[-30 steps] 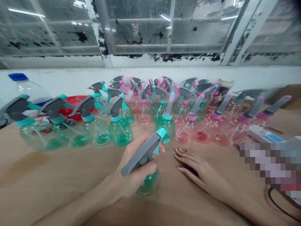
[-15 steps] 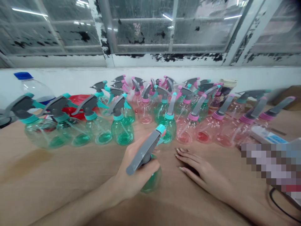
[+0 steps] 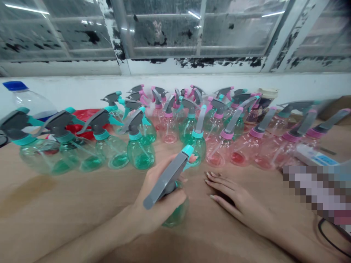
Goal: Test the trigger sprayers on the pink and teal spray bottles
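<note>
My left hand (image 3: 156, 204) is wrapped round the neck of a green spray bottle (image 3: 177, 213) with a grey trigger head and turquoise nozzle. That bottle appears upright on the wooden table, its nozzle pointing away from me; part of its body is hidden by my hand. To the right, my right hand (image 3: 236, 197) lies palm down, fingers stretched out, holding nothing. Just beyond my hands stands a front row of spray bottles, among them a green one (image 3: 141, 153) ahead of my left hand and a pink one (image 3: 216, 155) ahead of my right.
Several more green and pink spray bottles (image 3: 168, 133) crowd behind the front row. A large clear bottle with a blue cap (image 3: 16, 86) and a red object (image 3: 86, 116) are at the left. At the right are a white box (image 3: 315, 155), a blurred-out item and a black cable (image 3: 325, 233).
My view has shifted slightly, so the side bottles sit further outward. My left hand keeps its hold on the spray bottle; its trigger head appears tilted slightly more towards me. The right hand stays flat.
</note>
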`<state>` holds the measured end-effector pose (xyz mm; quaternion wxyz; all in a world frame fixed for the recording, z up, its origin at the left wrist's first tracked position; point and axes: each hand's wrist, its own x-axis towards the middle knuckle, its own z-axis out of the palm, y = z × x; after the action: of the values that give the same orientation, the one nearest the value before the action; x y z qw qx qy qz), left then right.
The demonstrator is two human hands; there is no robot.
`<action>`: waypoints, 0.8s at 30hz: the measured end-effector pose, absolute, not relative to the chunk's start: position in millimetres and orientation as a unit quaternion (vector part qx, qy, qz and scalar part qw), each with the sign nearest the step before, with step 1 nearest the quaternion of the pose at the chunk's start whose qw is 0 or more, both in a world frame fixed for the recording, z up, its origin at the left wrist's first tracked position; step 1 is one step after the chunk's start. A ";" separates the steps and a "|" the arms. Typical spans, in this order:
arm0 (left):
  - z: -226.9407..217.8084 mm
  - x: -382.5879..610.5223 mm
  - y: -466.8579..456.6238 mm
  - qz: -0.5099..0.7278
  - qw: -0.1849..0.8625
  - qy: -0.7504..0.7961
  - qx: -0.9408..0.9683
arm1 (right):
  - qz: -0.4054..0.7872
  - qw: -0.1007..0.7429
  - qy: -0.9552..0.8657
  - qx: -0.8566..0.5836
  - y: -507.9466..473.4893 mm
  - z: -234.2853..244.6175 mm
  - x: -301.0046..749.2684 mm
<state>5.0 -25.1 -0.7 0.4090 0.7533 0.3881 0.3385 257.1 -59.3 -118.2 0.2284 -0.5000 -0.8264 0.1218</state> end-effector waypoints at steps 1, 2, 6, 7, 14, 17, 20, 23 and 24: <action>0.4 4.5 -24.7 0.329 0.418 0.389 0.753 | 0.123 0.231 -0.825 -0.500 -59.4 -118.1 257.2; 1.2 3.9 -24.5 0.322 0.425 0.387 0.752 | 0.124 0.234 -0.824 -0.501 -59.4 -117.9 257.2; 0.7 1.0 -24.0 0.337 0.437 0.368 0.748 | 0.126 0.242 -0.822 -0.500 -59.5 -118.2 257.4; -0.2 0.4 -23.9 0.340 0.442 0.367 0.745 | 0.126 0.243 -0.822 -0.500 -59.4 -118.5 257.4; -3.9 0.9 -21.4 0.352 0.437 0.370 0.740 | 0.123 0.236 -0.825 -0.499 -58.7 -121.0 257.9; -2.6 2.8 -20.7 0.358 0.427 0.362 0.748 | 0.122 0.235 -0.825 -0.500 -58.8 -121.5 258.3; -2.4 4.2 -21.6 0.353 0.407 0.376 0.754 | 0.126 0.232 -0.824 -0.500 -59.2 -121.2 258.3; -3.6 5.3 -23.9 0.352 0.378 0.398 0.758 | 0.127 0.232 -0.823 -0.503 -59.3 -120.4 258.0; -3.9 5.7 -24.8 0.354 0.369 0.405 0.758 | 0.127 0.233 -0.822 -0.503 -59.2 -120.1 257.8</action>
<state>5.7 -24.8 -3.9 0.3692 0.7580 0.4049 0.3538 257.8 -59.2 -120.1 0.2334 -0.5032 -0.8223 0.1274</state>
